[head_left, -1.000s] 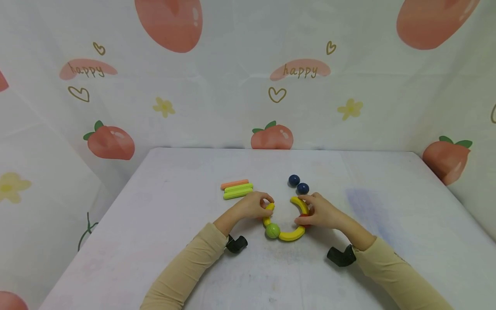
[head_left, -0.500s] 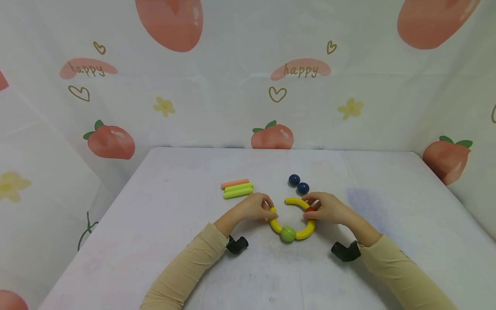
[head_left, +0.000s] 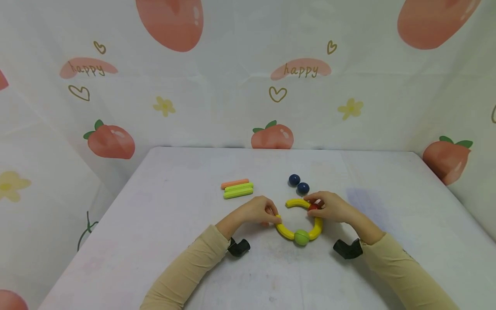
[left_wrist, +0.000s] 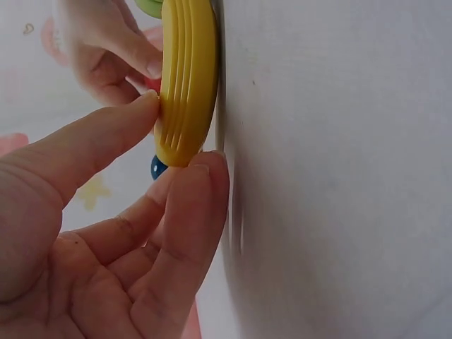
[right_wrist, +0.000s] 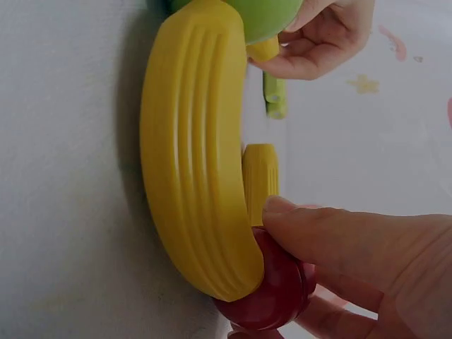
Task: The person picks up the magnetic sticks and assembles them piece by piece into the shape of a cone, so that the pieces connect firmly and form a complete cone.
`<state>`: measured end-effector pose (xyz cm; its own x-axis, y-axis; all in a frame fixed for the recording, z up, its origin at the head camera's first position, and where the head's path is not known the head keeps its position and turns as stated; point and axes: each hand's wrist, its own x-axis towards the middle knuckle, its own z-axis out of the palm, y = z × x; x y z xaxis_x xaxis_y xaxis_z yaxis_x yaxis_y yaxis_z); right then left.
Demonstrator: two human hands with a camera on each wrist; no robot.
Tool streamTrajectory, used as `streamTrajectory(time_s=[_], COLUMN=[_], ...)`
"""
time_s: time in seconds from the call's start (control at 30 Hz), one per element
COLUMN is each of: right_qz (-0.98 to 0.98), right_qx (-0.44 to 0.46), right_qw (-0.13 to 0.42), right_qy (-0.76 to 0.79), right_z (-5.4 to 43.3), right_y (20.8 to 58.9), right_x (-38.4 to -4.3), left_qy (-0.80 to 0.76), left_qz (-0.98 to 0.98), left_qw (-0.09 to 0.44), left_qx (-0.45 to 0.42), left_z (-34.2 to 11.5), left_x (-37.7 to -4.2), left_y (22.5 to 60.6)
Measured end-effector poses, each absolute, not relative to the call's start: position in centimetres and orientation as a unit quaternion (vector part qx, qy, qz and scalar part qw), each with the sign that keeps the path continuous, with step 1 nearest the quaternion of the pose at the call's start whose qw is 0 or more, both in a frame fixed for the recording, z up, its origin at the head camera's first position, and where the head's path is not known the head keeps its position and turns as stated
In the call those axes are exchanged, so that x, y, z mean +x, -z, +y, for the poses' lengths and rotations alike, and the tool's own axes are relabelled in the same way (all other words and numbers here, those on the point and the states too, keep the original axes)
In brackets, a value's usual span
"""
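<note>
An unclosed ring of curved yellow rods and balls lies on the table. My left hand [head_left: 258, 212] pinches the end of the left curved yellow rod [head_left: 284, 232]; in the left wrist view the thumb lies on the rod's side, fingertips by its end. That rod meets a green ball [head_left: 302, 237] at the near side, followed by the right curved yellow rod [head_left: 317, 228]. A red ball [right_wrist: 279, 293] joins it to the upper curved yellow rod [head_left: 296, 202]. My right hand [head_left: 334, 208] grips the red ball between thumb and fingers. A gap separates the upper rod from the left one.
Two dark blue balls [head_left: 303, 188] sit behind the ring. Orange and lime-green straight sticks [head_left: 238, 194] lie side by side at its back left. A patterned cloth [head_left: 217, 86] hangs behind the white table [head_left: 186, 181]. Black wrist mounts [head_left: 347, 249] hang below both wrists.
The ring has slid right and turned, its green ball moving right along the near side. Both hands have shifted right with it. The blue balls and sticks have stayed put.
</note>
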<state>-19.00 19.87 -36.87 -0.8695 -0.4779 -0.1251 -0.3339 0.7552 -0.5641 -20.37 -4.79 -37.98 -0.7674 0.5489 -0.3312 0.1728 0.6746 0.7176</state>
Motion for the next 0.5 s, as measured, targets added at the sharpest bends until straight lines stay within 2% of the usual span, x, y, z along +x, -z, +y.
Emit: streamTrajectory(time_s=[0.5], right_qz=[0.922], right_qx=[-0.205], right_qw=[0.134], right_qy=[0.299], right_z=[20.29], right_y=[37.52], right_x=[-19.65], left_qy=[-0.333], left_qz=[0.872], left_qw=[0.288], left_qx=[0.217], left_z=[-4.44], left_x=[-20.10], left_y=[38.00])
